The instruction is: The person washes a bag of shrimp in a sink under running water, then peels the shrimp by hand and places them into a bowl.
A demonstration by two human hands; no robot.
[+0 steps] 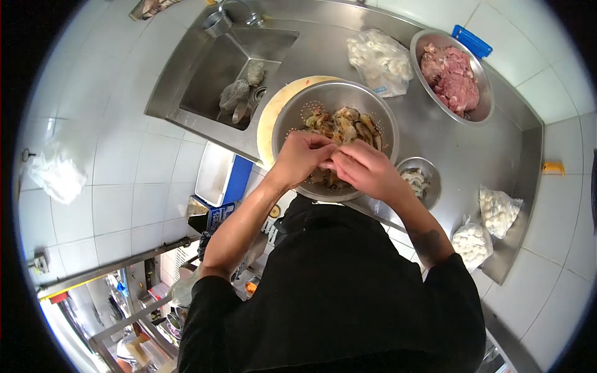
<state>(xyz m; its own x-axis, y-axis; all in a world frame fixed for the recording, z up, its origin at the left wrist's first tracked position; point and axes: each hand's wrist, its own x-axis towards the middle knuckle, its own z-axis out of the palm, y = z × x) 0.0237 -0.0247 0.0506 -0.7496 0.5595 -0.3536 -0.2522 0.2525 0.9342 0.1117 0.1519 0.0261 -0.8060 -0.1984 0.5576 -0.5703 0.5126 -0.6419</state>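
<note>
Over the steel colander (pixel 384 112), glossy brown-amber shrimp (pixel 346 123) heaped inside, left hand (pixel 302 155) and right hand (pixel 368 165) meeting, grasp unclear

- Mottled brown, amber and grey-black on the shrimp (pixel 342 124) at the centre of the frame.
- Silver-grey, dotted with rows of holes, on the colander (pixel 387 121) around them.
- Pale yellow on the round board (pixel 268 124), left of centre.
- Pink with paler flecks on the meat (pixel 451 79), upper right.
- Greyish white on the peeled pieces (pixel 415 180), right of centre.
- Steel grey on the table (pixel 466 146).
- White, gridded with grey lines, on the wall tiles (pixel 112 208), left.
- Plain black on the shirt (pixel 360 292), bottom centre.
</note>
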